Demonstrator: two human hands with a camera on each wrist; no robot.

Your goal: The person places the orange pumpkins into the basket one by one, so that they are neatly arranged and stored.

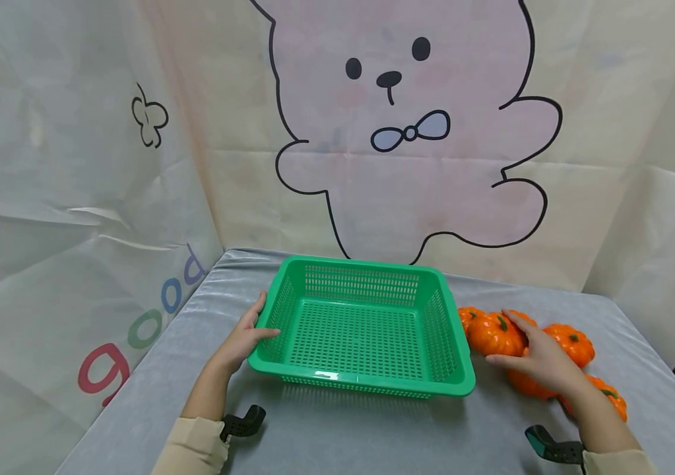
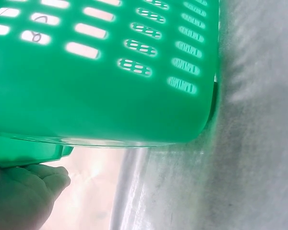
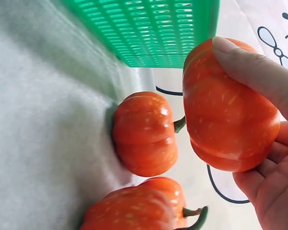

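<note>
My left hand [image 1: 241, 344] grips the left rim of a green plastic basket [image 1: 367, 384], thumb over the top edge and fingers outside. In the left wrist view those fingers show under the rim, beside the slotted wall [image 2: 96, 96]. Nothing lies in the basket. On the other side, my right hand [image 1: 545, 361] holds a small orange pumpkin [image 3: 230, 110], thumb on one side and fingers curled round the other. The held pumpkin is up near the basket's right rim, above other pumpkins [image 3: 146, 134] on the table.
Several more orange pumpkins [image 1: 571, 343] sit close together on the grey cloth-covered table [image 1: 373, 435], right of the basket. A printed curtain [image 1: 408, 204] with a bear drawing hangs right behind the table, and another sheet [image 1: 76, 264] hangs along the left side.
</note>
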